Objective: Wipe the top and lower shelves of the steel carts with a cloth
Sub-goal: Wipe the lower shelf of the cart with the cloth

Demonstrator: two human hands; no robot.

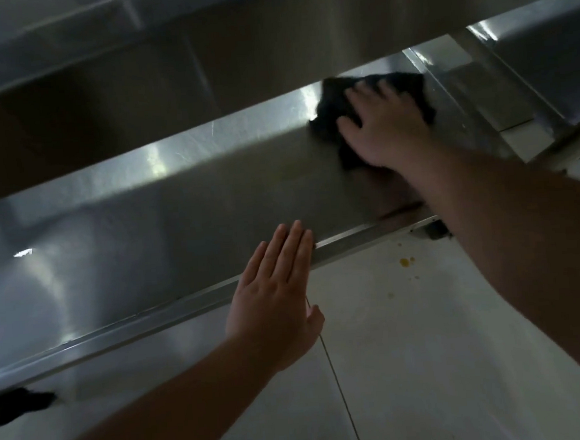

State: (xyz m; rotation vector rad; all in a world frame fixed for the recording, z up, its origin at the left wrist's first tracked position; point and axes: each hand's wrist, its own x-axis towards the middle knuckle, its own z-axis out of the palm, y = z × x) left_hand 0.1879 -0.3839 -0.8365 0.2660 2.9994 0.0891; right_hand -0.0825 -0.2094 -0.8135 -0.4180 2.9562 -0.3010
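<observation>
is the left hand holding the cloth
No, the left hand lies flat and bare at the shelf edge; the right hand presses the dark cloth.

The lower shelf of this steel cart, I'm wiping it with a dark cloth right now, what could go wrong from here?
1. The left hand lies flat across the lower shelf's thin front edge; pressing or sliding there could nick the fingers.
2. The right hand works the cloth close under the top shelf, so a lifted stroke could knock the knuckles.
3. Yellow spots mark the floor nearby; they may be slippery and need separate cleaning.
</observation>
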